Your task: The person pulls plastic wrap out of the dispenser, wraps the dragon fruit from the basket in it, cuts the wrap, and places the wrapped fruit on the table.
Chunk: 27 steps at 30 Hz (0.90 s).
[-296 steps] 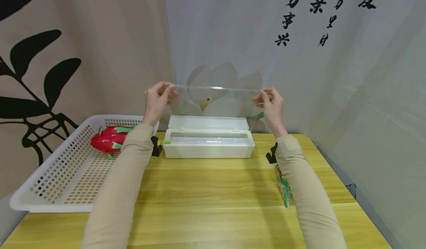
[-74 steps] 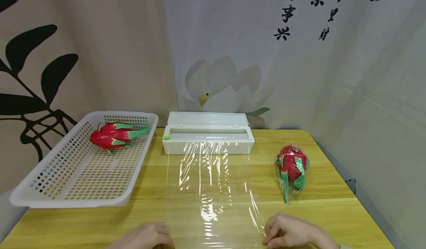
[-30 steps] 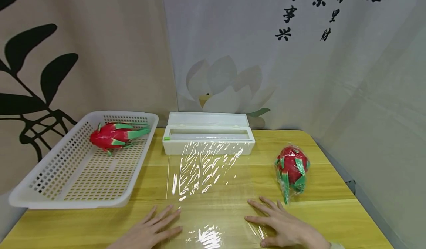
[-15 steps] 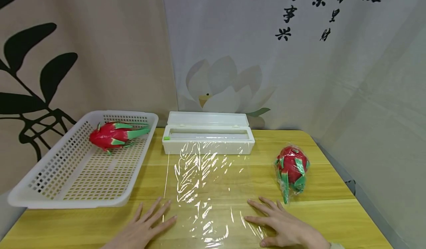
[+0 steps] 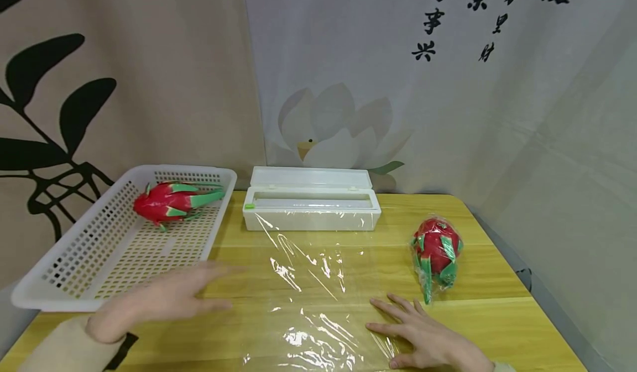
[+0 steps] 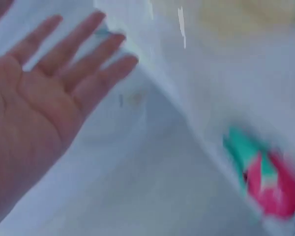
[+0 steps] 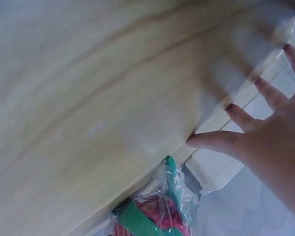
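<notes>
A sheet of clear cling film (image 5: 318, 294) runs from the white cling film box (image 5: 312, 220) down the table towards me. My right hand (image 5: 418, 333) rests with spread fingers on the film's right edge. In the right wrist view, that hand's fingertips (image 7: 228, 107) touch the surface. My left hand (image 5: 169, 293), blurred, is raised off the film near the basket's front right corner, fingers straight and holding nothing. In the left wrist view its palm (image 6: 34, 108) is bare. A dragon fruit wrapped in film (image 5: 437, 255) lies beyond my right hand.
At the left stands a white perforated basket (image 5: 55, 300) with an unwrapped dragon fruit (image 5: 169, 203) inside. The box's lid (image 5: 311, 177) is tilted up at the back. Behind the wooden table (image 5: 478, 317) hangs a printed cloth (image 5: 338, 40).
Both hands first drew the film out of the box towards me and laid it on the table. Now my left hand has lifted off it and moved left; my right hand stays in place.
</notes>
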Tool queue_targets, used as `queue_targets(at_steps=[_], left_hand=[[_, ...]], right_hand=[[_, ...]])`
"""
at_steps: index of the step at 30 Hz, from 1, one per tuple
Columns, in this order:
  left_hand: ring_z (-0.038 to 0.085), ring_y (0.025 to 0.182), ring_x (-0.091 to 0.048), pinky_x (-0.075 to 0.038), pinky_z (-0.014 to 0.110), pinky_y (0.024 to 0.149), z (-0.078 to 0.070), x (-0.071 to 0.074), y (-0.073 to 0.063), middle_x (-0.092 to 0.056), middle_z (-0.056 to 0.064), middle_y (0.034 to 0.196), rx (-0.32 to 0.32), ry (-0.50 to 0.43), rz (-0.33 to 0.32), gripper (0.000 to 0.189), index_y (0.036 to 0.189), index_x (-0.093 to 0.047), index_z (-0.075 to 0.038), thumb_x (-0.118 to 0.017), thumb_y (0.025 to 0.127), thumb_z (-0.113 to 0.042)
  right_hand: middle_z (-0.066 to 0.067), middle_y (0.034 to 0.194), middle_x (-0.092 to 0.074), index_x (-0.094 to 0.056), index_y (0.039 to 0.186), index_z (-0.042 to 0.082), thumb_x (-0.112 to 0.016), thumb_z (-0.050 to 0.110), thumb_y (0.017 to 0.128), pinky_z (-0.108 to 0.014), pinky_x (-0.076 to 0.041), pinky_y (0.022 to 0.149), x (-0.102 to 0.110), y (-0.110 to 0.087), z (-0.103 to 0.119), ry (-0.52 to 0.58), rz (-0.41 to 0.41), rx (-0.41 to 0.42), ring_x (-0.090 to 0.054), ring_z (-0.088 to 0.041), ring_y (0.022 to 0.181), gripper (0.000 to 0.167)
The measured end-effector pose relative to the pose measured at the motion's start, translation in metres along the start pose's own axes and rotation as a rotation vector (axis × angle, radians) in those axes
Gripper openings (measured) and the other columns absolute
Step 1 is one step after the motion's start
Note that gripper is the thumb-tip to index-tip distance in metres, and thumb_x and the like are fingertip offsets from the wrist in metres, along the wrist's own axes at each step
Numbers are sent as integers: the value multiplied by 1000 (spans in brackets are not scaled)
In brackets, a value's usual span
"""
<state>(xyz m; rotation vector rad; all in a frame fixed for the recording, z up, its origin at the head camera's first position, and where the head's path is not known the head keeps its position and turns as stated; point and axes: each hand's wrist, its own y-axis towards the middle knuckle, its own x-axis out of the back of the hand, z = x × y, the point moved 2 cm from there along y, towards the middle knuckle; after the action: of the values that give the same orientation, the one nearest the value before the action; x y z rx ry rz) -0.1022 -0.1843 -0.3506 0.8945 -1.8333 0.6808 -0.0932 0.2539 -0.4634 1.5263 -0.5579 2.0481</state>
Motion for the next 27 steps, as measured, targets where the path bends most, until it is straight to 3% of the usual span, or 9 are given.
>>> queue_targets(at_steps=[2, 5, 8, 10, 15, 19, 23, 27], left_hand=[[42, 126, -48, -43, 61, 98, 14, 24, 9, -51, 20, 138, 47, 83, -117, 62, 138, -48, -11, -63, 88, -44], [44, 122, -49, -47, 60, 92, 46, 49, 26, -53, 25, 133, 107, 251, -283, 57, 134, -50, -4, -69, 86, -29], [47, 120, -46, -48, 62, 88, 84, 64, 41, -52, 29, 130, 174, 361, -402, 56, 133, -50, 0, -70, 84, -20], [50, 122, -42, -47, 65, 85, 109, 69, 49, -49, 32, 130, 211, 402, -448, 57, 133, -47, 1, -69, 84, -17], [58, 129, -25, -34, 73, 97, 165, 69, 61, -35, 36, 138, 317, 408, -423, 67, 138, -36, 5, -68, 84, -18], [58, 135, -10, -18, 77, 103, 199, 59, 59, -20, 34, 149, 486, 296, -339, 84, 145, -21, 3, -70, 82, -25], [62, 136, 1, -10, 83, 98, 218, 46, 58, -9, 33, 152, 600, 182, -281, 102, 150, -8, -4, -73, 78, -36], [72, 127, -7, -19, 86, 90, 223, 37, 63, -10, 33, 149, 618, 152, -301, 110, 151, -5, -8, -77, 74, -37]], right_hand=[[-11, 156, -27, -41, 143, 34, -57, 54, 87, -82, -30, 86, 0, 0, 0, 0, -1, 3, -25, -51, 134, 62], [-12, 156, -28, -41, 143, 34, -57, 54, 87, -82, -30, 87, 0, -1, 0, -4, -5, 9, -26, -51, 134, 62], [-12, 156, -28, -41, 143, 34, -56, 55, 87, -82, -29, 87, -1, -1, -1, -4, -2, 10, -26, -52, 134, 62], [-12, 156, -27, -40, 143, 34, -56, 55, 87, -82, -29, 87, -1, -1, -1, -3, 1, 8, -25, -52, 134, 62], [-12, 156, -27, -40, 144, 33, -56, 55, 87, -82, -30, 87, -1, -2, 0, -6, -7, 15, -25, -52, 133, 63], [-13, 156, -28, -41, 143, 33, -55, 55, 87, -82, -30, 87, -2, -2, 0, -11, -19, 18, -25, -53, 133, 62], [-13, 156, -27, -41, 143, 33, -55, 55, 87, -82, -29, 87, -4, -2, 0, -1, -16, 13, -24, -53, 133, 62], [-13, 157, -25, -40, 144, 33, -55, 55, 87, -83, -28, 87, -4, -3, -1, 4, -15, 9, -22, -53, 133, 62]])
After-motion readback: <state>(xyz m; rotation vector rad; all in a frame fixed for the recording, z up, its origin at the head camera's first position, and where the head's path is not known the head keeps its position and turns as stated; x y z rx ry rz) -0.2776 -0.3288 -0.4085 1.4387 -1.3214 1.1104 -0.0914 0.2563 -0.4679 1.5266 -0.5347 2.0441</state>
